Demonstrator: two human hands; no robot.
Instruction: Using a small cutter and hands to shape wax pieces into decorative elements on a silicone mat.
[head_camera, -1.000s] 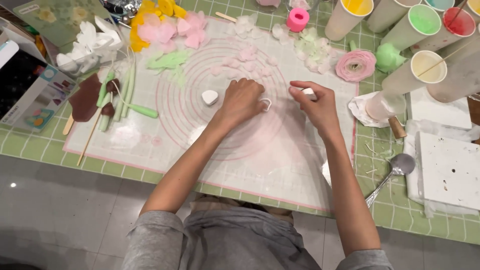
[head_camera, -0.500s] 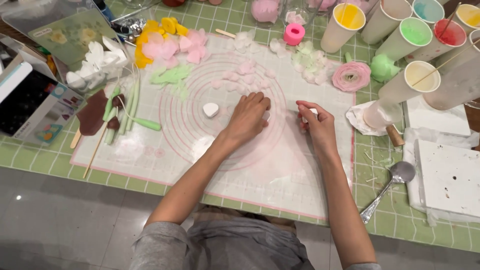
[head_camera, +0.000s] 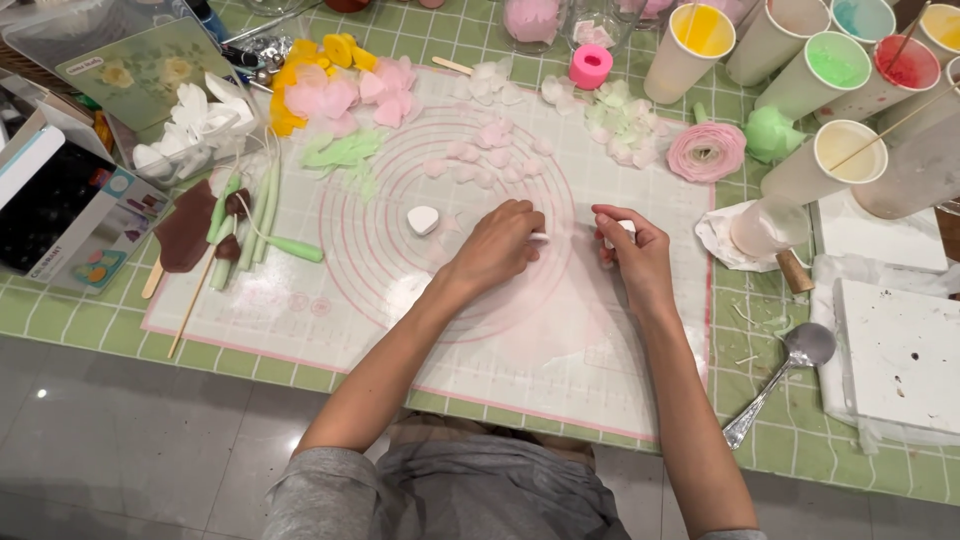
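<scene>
Near the middle of the frame the left hand (head_camera: 497, 245) and the right hand (head_camera: 632, 252) meet over a thin white stick (head_camera: 541, 237), seemingly a slim modelling tool or stem. The left fingers curl down around its left part, and the right fingertips (head_camera: 612, 222) are pinched together on a small white piece at its other end; whether stick and piece are one thing cannot be told. Holding it at both ends, low over the surface, looks like a way to steady fine work. Beneath lies a translucent silicone work mat (head_camera: 300, 310) printed with pink rings. A white heart-shaped cutter (head_camera: 423, 219) sits just left of the left hand. Small pale pink petals (head_camera: 487, 135) are scattered above the hands, apparently set apart within easy reach. Green stems (head_camera: 262, 212) lie at the left of the mat, a finished pink flower (head_camera: 706, 150) at the upper right beside paper cups of coloured material (head_camera: 835, 65), and a metal spoon (head_camera: 790, 370) rests at the lower right.
</scene>
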